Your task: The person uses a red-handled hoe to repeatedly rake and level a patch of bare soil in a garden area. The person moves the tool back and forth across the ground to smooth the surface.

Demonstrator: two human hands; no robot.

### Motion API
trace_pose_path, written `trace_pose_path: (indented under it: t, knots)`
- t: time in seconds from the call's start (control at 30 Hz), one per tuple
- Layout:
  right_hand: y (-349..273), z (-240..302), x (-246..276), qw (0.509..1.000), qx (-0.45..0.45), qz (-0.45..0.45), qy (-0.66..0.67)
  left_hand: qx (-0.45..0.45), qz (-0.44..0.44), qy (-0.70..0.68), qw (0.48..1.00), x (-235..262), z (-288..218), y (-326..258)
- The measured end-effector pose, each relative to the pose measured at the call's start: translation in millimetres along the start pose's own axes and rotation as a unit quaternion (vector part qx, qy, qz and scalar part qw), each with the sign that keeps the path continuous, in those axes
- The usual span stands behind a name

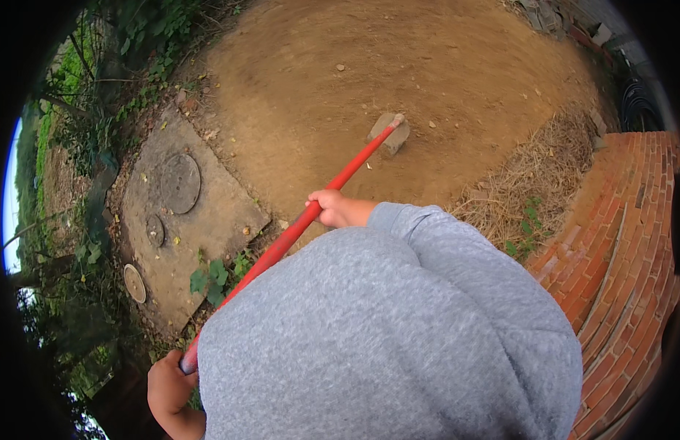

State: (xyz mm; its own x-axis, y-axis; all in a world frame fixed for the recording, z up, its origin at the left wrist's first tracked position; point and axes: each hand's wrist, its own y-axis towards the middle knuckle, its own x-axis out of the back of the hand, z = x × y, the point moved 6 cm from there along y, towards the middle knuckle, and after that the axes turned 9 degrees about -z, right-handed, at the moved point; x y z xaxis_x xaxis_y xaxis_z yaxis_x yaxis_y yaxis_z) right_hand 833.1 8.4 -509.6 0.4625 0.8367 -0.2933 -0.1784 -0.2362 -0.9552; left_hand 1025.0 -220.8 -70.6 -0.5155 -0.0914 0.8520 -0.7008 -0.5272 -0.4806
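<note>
The person grips a red pole (310,220) with both hands: the right hand (332,209) closed round its middle, the left hand (167,385) closed round its near end. Its far tip touches a stone (391,136) on bare dirt (428,66). The stone lies whole, right of the concrete slab (208,213).

Seen from above, a person in a grey sweatshirt (398,330) held a long red handle (296,229) slanting across bare brown dirt (398,66). The right hand (332,209) gripped it midway, fingers (319,199) wrapped around. The left hand (170,385) clasped its near end, low at the left. The far tip touched a pale stone block (391,133). A concrete slab (208,213) with round covers lay left; a red brick wall (626,242) curved right, dry straw (538,176) beside it.
</note>
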Motion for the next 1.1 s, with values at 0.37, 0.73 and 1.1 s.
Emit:
trace_pose_path:
  t: [0.37, 0.73, 1.1]
  knots:
    - [-13.8, 21.2, -10.2, 0.995, 0.061, -0.055, -0.053, -0.041, 0.01, -0.067, 0.997, -38.5, 47.5, 44.2]
    - [12.1, -44.5, -31.1, 0.985, -0.103, 0.036, -0.131, -0.02, -0.023, 0.02, 0.999, 19.7, 60.2, 24.7]
    - [-7.1, 87.1, -53.9, 0.994, 0.069, -0.006, -0.088, 0.069, 0.017, -0.142, 0.987, -30.9, -1.0, 43.9]
